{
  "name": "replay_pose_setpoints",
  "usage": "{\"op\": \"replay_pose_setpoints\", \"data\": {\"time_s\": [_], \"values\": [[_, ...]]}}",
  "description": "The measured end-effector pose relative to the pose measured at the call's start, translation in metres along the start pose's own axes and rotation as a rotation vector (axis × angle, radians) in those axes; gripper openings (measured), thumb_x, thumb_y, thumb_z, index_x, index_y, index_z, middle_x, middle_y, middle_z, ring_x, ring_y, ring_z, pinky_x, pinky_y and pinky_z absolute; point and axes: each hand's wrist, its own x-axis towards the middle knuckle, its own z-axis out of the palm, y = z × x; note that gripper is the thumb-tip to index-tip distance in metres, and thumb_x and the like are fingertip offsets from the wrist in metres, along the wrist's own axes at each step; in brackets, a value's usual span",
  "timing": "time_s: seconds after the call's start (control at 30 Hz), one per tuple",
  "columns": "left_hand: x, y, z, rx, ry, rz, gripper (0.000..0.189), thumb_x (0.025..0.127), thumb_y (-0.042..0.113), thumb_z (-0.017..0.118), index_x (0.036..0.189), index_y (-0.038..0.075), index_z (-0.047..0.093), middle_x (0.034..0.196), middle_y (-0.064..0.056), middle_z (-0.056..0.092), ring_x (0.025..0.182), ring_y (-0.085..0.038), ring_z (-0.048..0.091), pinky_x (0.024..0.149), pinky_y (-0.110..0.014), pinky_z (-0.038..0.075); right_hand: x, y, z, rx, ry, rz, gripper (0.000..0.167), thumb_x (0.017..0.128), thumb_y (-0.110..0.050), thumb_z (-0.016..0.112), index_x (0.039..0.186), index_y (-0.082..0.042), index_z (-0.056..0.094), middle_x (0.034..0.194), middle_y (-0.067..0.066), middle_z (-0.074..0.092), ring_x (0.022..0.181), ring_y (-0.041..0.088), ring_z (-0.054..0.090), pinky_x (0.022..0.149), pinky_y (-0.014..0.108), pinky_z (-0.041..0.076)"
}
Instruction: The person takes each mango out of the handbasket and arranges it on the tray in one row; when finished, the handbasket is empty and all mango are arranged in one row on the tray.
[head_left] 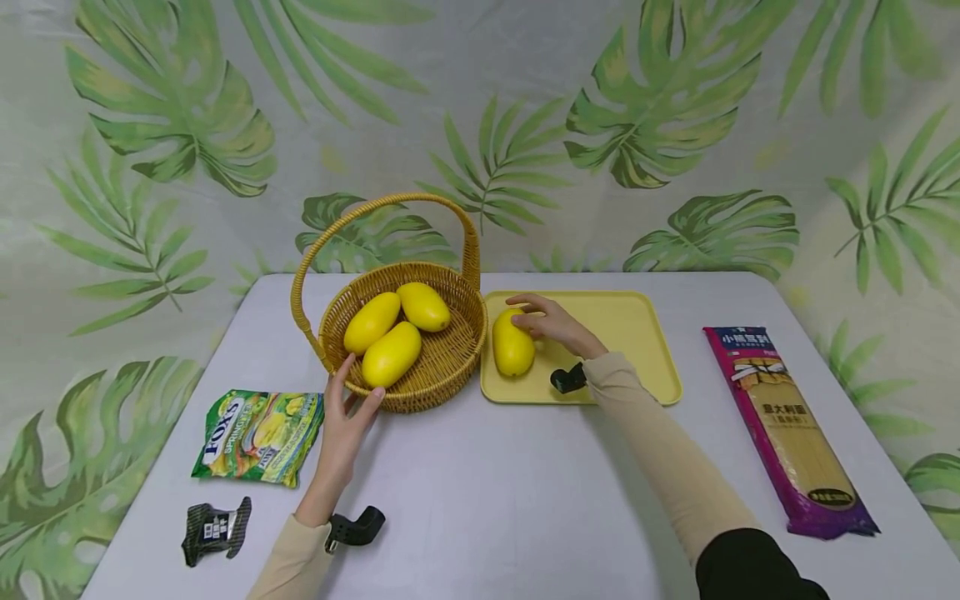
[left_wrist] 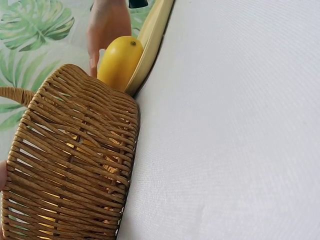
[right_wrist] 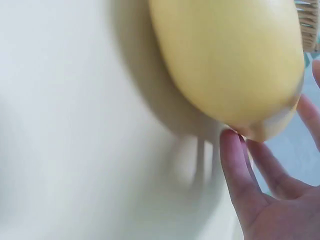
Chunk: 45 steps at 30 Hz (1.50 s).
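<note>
A brown wicker basket (head_left: 442, 367) with a tall arched handle holds three yellow mangoes (head_left: 392, 353). My left hand (head_left: 347, 425) rests on its front-left rim, fingers spread; in the left wrist view only a fingertip (left_wrist: 2, 175) shows beside the weave. Another mango (head_left: 513, 346) lies on the left side of a pale yellow tray (head_left: 600, 333). At that mango's far end is my right hand (head_left: 555, 325), fingers extended around it. In the right wrist view the right hand (right_wrist: 280, 200) has its thumb against the mango's (right_wrist: 230, 60) end.
Left of the basket lie a green candy bag (head_left: 260, 436) and a small black wrapped packet (head_left: 215, 530). A purple pack of spaghetti (head_left: 787, 425) is at the right. The white table (head_left: 495, 500) ends at a leaf-patterned cloth (head_left: 517, 150) behind.
</note>
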Motion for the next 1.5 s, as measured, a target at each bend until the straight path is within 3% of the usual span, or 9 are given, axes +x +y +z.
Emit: {"op": "replay_pose_setpoints", "data": {"time_s": [0.27, 0.47, 0.77, 1.07, 1.33, 1.5], "values": [[0.0, 0.0, 0.0, 0.003, 0.006, 0.009, 0.068, 0.096, 0.025, 0.058, 0.154, 0.022, 0.021, 0.157, -0.01, -0.007, 0.136, -0.044, 0.017, 0.105, -0.056, 0.03, -0.002, -0.007, -0.01, 0.05, 0.083, -0.096, 0.045, 0.099, -0.016, 0.054, 0.139, 0.001, 0.044, 0.142, 0.026, 0.037, 0.125, 0.043, 0.04, 0.1, 0.056, 0.037], [-0.001, 0.0, -0.001, 0.004, 0.011, 0.01, 0.068, 0.096, 0.025, 0.059, 0.154, 0.022, 0.022, 0.157, -0.01, -0.006, 0.136, -0.043, 0.017, 0.105, -0.056, 0.029, 0.0, -0.025, -0.007, 0.103, 0.13, -0.198, 0.04, 0.098, -0.01, 0.055, 0.135, 0.003, 0.048, 0.136, 0.02, 0.047, 0.117, 0.039, 0.049, 0.099, 0.051, 0.04], [-0.002, 0.001, -0.001, 0.0, 0.007, 0.01, 0.067, 0.097, 0.025, 0.058, 0.153, 0.024, 0.022, 0.157, -0.01, -0.009, 0.136, -0.044, 0.016, 0.104, -0.057, 0.031, 0.01, -0.068, 0.025, 0.131, 0.022, -0.303, 0.039, 0.097, -0.004, 0.053, 0.134, 0.006, 0.048, 0.132, 0.025, 0.049, 0.112, 0.041, 0.051, 0.094, 0.053, 0.043], [0.0, 0.0, 0.001, 0.006, 0.014, 0.006, 0.067, 0.096, 0.026, 0.059, 0.153, 0.022, 0.023, 0.157, -0.011, -0.009, 0.139, -0.041, 0.012, 0.107, -0.056, 0.025, 0.039, -0.096, 0.058, 0.06, -0.082, -0.32, 0.044, 0.096, -0.011, 0.057, 0.137, 0.002, 0.047, 0.135, 0.02, 0.048, 0.124, 0.037, 0.044, 0.094, 0.04, 0.046], [0.001, 0.0, 0.001, 0.02, 0.019, 0.005, 0.068, 0.096, 0.027, 0.059, 0.153, 0.022, 0.023, 0.157, -0.011, -0.01, 0.141, -0.039, 0.009, 0.109, -0.056, 0.02, 0.063, -0.104, 0.077, -0.032, -0.08, -0.23, 0.045, 0.096, -0.013, 0.057, 0.139, -0.002, 0.047, 0.139, 0.021, 0.044, 0.12, 0.033, 0.047, 0.092, 0.043, 0.045], [0.001, 0.0, 0.001, 0.018, 0.02, -0.007, 0.068, 0.096, 0.027, 0.059, 0.153, 0.022, 0.024, 0.157, -0.011, -0.01, 0.139, -0.041, 0.013, 0.108, -0.056, 0.023, 0.073, -0.101, 0.084, -0.056, -0.065, -0.163, 0.048, 0.097, -0.017, 0.057, 0.141, -0.004, 0.045, 0.143, 0.018, 0.041, 0.13, 0.034, 0.038, 0.1, 0.046, 0.038]]}}
